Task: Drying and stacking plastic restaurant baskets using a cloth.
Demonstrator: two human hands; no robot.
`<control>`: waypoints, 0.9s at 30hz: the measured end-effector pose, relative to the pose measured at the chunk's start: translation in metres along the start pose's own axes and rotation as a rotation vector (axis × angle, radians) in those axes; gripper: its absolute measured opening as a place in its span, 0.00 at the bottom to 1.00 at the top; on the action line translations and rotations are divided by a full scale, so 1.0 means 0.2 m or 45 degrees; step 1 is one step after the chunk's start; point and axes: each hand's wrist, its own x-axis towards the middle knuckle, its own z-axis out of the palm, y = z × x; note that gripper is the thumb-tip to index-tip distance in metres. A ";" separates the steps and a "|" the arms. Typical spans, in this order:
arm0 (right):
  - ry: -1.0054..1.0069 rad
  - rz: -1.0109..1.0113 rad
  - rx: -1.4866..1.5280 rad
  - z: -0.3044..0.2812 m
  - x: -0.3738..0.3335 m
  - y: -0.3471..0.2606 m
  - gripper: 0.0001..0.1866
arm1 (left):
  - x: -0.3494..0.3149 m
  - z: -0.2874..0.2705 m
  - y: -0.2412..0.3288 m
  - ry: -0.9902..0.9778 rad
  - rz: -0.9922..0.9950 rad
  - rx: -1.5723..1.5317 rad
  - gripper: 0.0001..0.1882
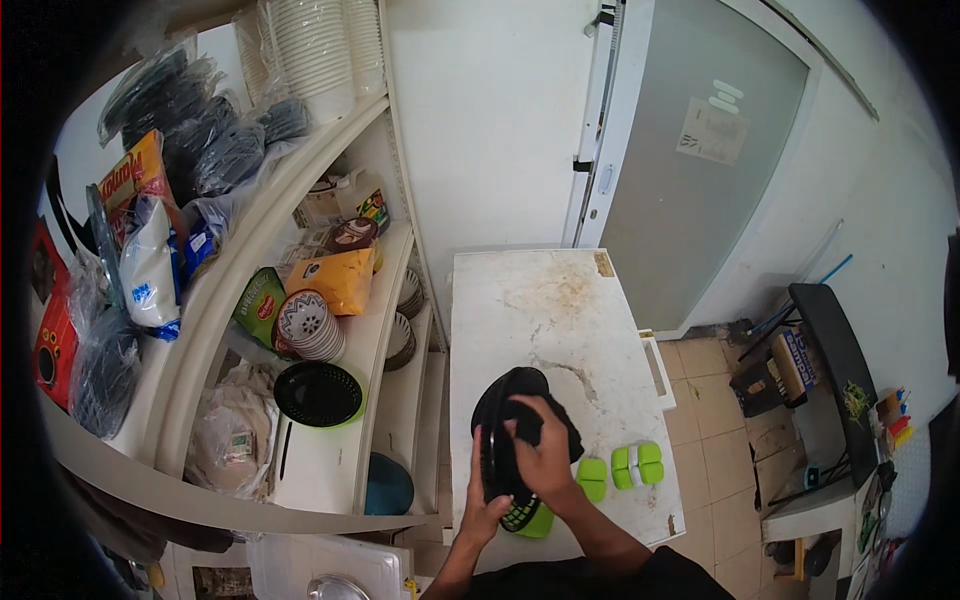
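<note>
Over the near part of the white table (490, 300), my left hand (485, 510) grips a black oval basket (488, 440) by its side, tilted up on edge. My right hand (545, 465) is closed, with fingers curled on a soft black piece that looks like cloth (560, 425) against the basket. Where the basket ends and the cloth begins is hard to tell. Below them a green perforated basket (538, 522) shows, partly hidden by my hands. To the right lie small bright green blocks (592, 480), and another green pair (638, 465) with a white band.
Shelves on the left hold stacked patterned bowls (310, 325), a black oval basket (318, 393), an orange bag (335, 280) and wrapped white containers (310, 50). A frosted door (720, 130) stands behind the table. At right is a black folding table (835, 370).
</note>
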 end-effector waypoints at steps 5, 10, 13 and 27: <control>-0.649 0.000 0.078 0.05 -0.18 0.11 0.21 | 0.06 -0.18 -0.09 0.227 -0.199 -0.583 0.46; 0.011 -0.064 -0.012 0.06 0.07 0.04 0.22 | 0.00 -0.09 -0.07 0.171 -0.050 -0.343 0.57; -0.101 -0.145 -0.089 0.11 0.01 0.06 0.21 | 0.03 -0.15 -0.14 0.269 -0.054 -0.530 0.57; -0.813 0.822 0.305 0.11 -0.12 0.15 0.17 | 0.28 -0.72 0.01 1.207 0.317 -0.575 0.25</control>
